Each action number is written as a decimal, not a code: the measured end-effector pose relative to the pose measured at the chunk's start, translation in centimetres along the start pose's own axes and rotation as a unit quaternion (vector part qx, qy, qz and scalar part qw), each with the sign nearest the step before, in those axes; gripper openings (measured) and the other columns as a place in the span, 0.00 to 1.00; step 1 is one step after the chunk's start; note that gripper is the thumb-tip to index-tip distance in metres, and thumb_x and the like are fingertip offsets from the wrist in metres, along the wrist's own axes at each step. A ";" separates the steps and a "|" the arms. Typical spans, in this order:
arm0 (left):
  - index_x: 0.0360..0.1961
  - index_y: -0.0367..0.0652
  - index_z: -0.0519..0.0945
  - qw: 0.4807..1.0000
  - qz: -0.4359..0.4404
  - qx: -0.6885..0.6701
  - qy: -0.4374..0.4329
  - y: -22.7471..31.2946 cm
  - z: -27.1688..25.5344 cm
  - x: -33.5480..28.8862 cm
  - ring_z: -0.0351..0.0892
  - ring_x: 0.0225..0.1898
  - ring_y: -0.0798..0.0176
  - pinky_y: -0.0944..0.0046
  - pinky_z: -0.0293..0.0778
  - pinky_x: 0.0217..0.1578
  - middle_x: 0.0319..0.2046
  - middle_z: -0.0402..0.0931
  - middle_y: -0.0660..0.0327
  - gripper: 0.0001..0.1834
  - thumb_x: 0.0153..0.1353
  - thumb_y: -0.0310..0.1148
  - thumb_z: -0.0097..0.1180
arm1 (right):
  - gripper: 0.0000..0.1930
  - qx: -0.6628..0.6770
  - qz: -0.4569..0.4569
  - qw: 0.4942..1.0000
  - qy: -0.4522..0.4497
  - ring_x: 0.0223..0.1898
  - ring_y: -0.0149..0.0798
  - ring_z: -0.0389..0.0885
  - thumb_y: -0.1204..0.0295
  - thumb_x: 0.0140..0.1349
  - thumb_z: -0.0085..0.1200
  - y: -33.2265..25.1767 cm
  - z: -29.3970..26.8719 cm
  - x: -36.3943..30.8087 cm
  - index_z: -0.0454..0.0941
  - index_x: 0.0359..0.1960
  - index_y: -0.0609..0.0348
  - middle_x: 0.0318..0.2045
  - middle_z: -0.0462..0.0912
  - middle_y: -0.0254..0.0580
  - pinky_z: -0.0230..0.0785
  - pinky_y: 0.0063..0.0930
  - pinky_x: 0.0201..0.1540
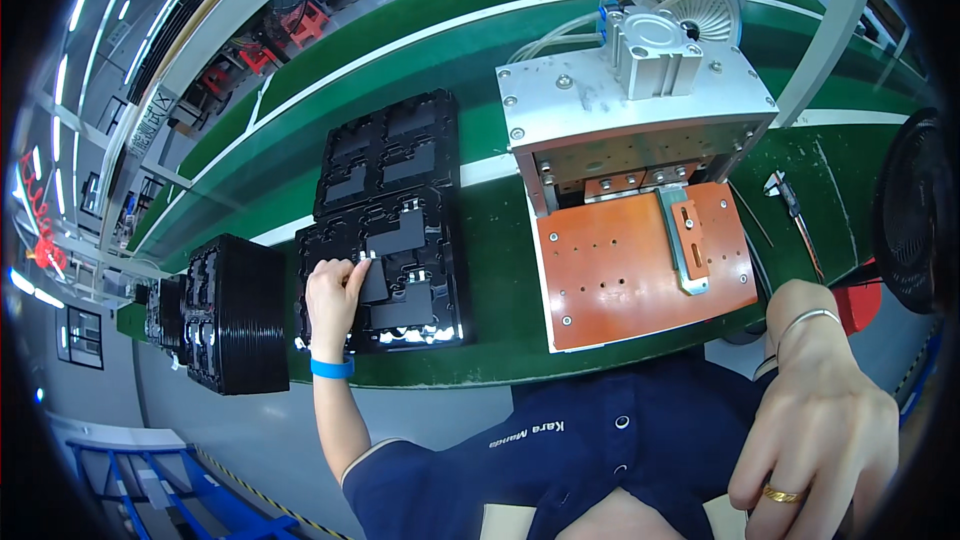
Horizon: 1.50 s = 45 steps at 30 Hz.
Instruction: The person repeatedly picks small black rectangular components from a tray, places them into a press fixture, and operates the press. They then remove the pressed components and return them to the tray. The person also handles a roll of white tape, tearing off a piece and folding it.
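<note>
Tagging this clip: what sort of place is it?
Likely a factory assembly station: a metal press-like machine with an orange plate stands on a long green bench beside black moulded trays of flat dark parts.

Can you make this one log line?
left hand: fingertips at dark flat piece in black tray; right hand: near camera, grip unclear; metal machine: right of tray

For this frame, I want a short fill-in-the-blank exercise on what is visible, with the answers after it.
1. The left hand is at a black tray, and the wristband on that arm is ____.
2. The right hand wears a gold-coloured ____ on one finger.
3. In the picture, the caliper lies to the ____ of the orange plate.

Missing words: blue; ring; right.
</note>
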<state>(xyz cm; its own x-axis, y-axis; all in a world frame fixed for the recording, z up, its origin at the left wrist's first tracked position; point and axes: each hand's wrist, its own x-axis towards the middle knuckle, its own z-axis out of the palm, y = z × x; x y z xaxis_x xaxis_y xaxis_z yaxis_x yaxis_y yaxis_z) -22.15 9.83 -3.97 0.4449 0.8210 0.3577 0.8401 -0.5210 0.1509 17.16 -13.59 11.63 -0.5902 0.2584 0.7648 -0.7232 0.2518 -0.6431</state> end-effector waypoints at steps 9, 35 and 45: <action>0.36 0.41 0.82 0.994 0.055 -0.072 -0.066 1.1 0.1 3.7 0.73 0.40 0.54 0.56 0.69 0.42 0.33 0.77 0.59 0.21 0.45 0.43 0.71 | 0.12 -0.262 0.150 0.940 -0.157 0.26 0.29 0.72 0.75 0.65 0.47 2.5 -2.2 -2.2 0.80 0.47 0.54 0.32 0.75 0.27 0.61 0.23 0.24; 0.41 0.44 0.85 0.922 0.144 -0.318 -0.165 23.1 0.4 1.1 0.68 0.38 0.61 0.61 0.61 0.42 0.32 0.77 0.63 0.20 0.44 0.33 0.71 | 0.07 -0.702 0.317 0.545 0.331 0.36 0.38 0.73 0.73 0.50 0.65 5.6 -3.1 -11.5 0.83 0.31 0.56 0.32 0.80 0.34 0.66 0.30 0.39; 0.42 0.44 0.84 0.920 0.238 -0.300 -0.082 23.0 1.9 -0.7 0.74 0.48 0.57 0.61 0.66 0.46 0.49 0.78 0.60 0.19 0.44 0.29 0.69 | 0.13 -0.711 0.386 0.546 0.218 0.45 0.42 0.70 0.72 0.55 0.58 7.6 -4.9 -10.2 0.79 0.43 0.54 0.43 0.75 0.36 0.61 0.40 0.54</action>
<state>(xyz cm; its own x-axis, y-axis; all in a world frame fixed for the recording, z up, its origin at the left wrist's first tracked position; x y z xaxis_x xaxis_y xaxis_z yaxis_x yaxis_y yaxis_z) -2.54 -2.27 -2.52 0.8002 0.4648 0.3789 0.2375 -0.8259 0.5114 19.48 -9.78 -1.23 -0.1568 0.9183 0.3635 0.8734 0.3008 -0.3831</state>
